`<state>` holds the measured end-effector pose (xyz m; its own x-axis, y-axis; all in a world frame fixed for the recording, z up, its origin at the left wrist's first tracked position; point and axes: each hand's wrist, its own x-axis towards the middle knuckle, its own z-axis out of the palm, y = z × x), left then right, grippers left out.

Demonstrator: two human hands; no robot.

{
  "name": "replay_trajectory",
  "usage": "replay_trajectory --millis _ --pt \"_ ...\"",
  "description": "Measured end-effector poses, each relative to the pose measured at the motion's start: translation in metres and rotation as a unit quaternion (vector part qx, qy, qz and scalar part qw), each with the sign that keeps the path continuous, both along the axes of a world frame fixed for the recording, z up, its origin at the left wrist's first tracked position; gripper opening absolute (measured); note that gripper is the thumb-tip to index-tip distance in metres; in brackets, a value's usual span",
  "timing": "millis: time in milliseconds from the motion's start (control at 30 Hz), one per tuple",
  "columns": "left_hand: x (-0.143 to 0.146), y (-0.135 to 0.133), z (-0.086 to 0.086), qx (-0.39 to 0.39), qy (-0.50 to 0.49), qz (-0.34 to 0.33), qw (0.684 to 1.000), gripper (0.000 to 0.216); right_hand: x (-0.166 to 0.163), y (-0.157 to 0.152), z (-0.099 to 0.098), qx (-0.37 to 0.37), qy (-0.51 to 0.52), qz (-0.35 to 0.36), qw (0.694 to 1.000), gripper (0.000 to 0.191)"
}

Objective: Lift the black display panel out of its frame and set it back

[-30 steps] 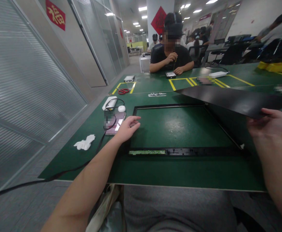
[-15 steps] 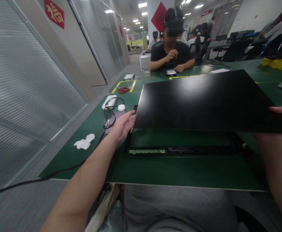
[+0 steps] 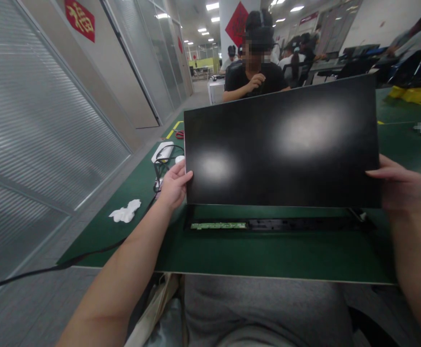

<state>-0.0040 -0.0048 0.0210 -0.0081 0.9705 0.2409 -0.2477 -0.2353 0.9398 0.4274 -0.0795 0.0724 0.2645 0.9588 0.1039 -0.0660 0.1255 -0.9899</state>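
A large black screen panel (image 3: 261, 159) is held up in front of me, its glossy face tilted toward me with two bright reflections. My left hand (image 3: 175, 185) grips its left edge, thumb on the face and fingers behind. On the opposite edge, my right hand (image 3: 400, 180) pinches the panel with the thumb in front; its fingers are partly hidden. Below the panel lies a black frame (image 3: 293, 224) on the green table, mostly covered from view. A narrow green circuit board (image 3: 218, 225) sits along the frame's near side.
Left on the table are a crumpled white tissue (image 3: 125, 212), a white box-like item (image 3: 163, 152), a black cable (image 3: 102, 251) and red scissors (image 3: 179, 134), partly hidden. Across the table sits a person (image 3: 256, 72). Yellow material (image 3: 413, 96) lies at the far right.
The panel has tilted more upright and shifted left, now covering more of the person opposite. My left hand has closed onto its left edge; my right hand has moved left with it.
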Motion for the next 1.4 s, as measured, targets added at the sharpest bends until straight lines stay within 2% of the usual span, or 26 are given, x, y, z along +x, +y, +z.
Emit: replay_trajectory --millis 267,533,733,900,1133,1400 --pt "-0.001 -0.002 0.002 0.025 -0.013 0.022 0.999 0.059 0.015 0.012 -0.019 0.006 -0.031 0.046 0.998 0.047" --pt "0.0 -0.002 0.002 -0.006 0.022 0.0 1.0 0.054 0.023 0.02 -0.027 -0.04 -0.04 0.061 0.997 0.046" --pt "0.002 -0.004 0.002 -0.046 0.023 -0.017 0.999 0.044 0.025 0.024 -0.031 -0.072 -0.054 0.067 0.994 0.053" --pt "0.001 -0.004 -0.001 -0.077 0.038 -0.042 0.995 0.044 0.029 0.029 -0.037 -0.099 -0.068 0.063 0.991 0.048" --pt "0.0 0.0 -0.01 -0.118 0.053 -0.082 0.988 0.046 0.026 0.032 -0.044 -0.148 -0.074 0.016 0.986 0.033" --pt "-0.001 0.001 -0.013 -0.121 0.088 -0.093 0.984 0.045 0.023 0.035 -0.049 -0.155 -0.075 0.014 0.985 0.033"
